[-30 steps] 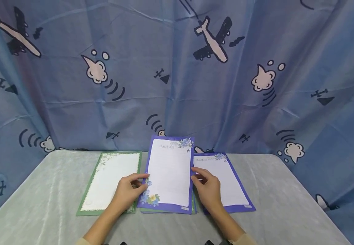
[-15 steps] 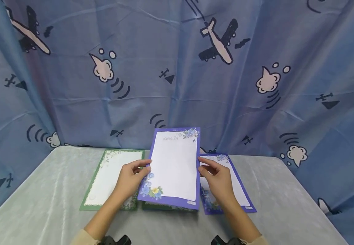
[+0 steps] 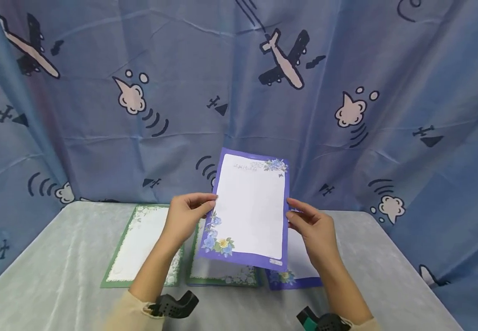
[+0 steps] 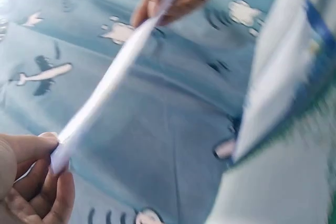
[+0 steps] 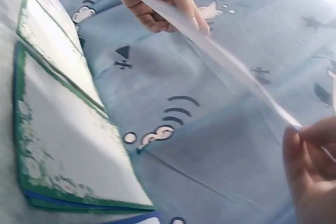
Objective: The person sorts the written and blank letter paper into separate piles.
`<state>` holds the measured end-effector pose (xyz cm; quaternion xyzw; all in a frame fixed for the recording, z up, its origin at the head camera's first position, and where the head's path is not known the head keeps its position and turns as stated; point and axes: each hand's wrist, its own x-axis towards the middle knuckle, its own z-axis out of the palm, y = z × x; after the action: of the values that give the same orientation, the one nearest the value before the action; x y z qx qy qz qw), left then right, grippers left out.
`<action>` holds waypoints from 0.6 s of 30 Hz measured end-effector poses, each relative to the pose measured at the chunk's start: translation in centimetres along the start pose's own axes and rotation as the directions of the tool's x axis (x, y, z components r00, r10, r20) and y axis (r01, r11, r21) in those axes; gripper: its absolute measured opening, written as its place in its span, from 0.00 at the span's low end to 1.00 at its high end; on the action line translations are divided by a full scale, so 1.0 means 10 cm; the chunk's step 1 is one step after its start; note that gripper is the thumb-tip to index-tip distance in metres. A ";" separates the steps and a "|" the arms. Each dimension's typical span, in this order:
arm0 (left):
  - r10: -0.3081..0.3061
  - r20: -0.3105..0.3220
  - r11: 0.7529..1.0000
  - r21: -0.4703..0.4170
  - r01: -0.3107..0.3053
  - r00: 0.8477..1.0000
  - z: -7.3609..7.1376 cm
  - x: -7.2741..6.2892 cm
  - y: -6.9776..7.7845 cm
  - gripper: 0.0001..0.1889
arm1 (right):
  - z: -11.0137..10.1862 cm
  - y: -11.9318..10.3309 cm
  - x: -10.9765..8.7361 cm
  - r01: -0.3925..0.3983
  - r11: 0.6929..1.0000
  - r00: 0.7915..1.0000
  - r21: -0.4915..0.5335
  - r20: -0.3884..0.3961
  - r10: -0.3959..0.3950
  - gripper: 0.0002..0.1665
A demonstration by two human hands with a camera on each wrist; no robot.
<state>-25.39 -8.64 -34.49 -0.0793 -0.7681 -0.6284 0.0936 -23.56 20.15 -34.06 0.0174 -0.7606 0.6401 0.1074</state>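
Observation:
Both hands hold up a sheet of stationery paper point(image 3: 249, 207) with a purple border, blue and yellow flowers at two corners and faint writing near the top. My left hand point(image 3: 187, 214) pinches its left edge between thumb and fingers. On the opposite edge my right hand point(image 3: 315, 230) pinches it the same way. The sheet is raised over the table and tilted toward the head camera. In both wrist views it shows nearly edge-on. Beneath it lies a green-bordered sheet point(image 3: 222, 271) in the middle, partly covered in the head view.
Another green-bordered sheet point(image 3: 139, 243) lies on the left of the grey cloth-covered table point(image 3: 57, 257). To the right a purple-bordered sheet point(image 3: 303, 257) is partly behind the raised paper and right hand. A blue curtain point(image 3: 181, 92) with airplane prints hangs behind the table.
Both hands have lifted the purple-bordered sheet up off the middle pile and carried it somewhat to the right. More of the green-bordered sheet underneath now shows.

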 end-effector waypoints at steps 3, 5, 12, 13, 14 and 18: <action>0.004 -0.018 0.999 -0.055 -0.005 1.000 0.10 0.02 0.09 0.11 | -0.08 -0.03 0.01 -0.001 1.000 1.000 -0.008 -0.030 0.001 0.23; 0.014 -0.023 0.997 -0.078 -0.016 1.000 0.16 0.03 0.15 0.10 | -0.13 -0.04 0.02 -0.001 1.000 0.998 -0.013 -0.061 0.000 0.23; 0.024 -0.063 0.994 -0.109 -0.031 0.998 0.34 -0.01 0.20 0.10 | -0.23 -0.10 0.02 -0.010 1.000 0.991 0.017 -0.136 0.012 0.23; 0.026 -0.063 0.994 -0.105 -0.033 0.998 0.36 -0.01 0.20 0.10 | -0.23 -0.11 0.01 -0.009 1.000 0.990 0.013 -0.143 0.011 0.23; 0.030 -0.063 0.995 -0.096 -0.036 0.998 0.37 -0.02 0.20 0.10 | -0.24 -0.11 0.01 -0.006 1.000 0.989 0.005 -0.147 0.007 0.22; 0.049 -0.069 0.997 -0.054 -0.053 0.996 0.42 -0.04 0.19 0.09 | -0.27 -0.14 0.00 0.002 0.999 0.986 -0.045 -0.165 -0.010 0.22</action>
<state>-24.79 -4.17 -33.60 -0.0802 -0.7445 -0.6492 0.1334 -22.93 22.55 -32.29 -0.0359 -0.7630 0.6219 0.1724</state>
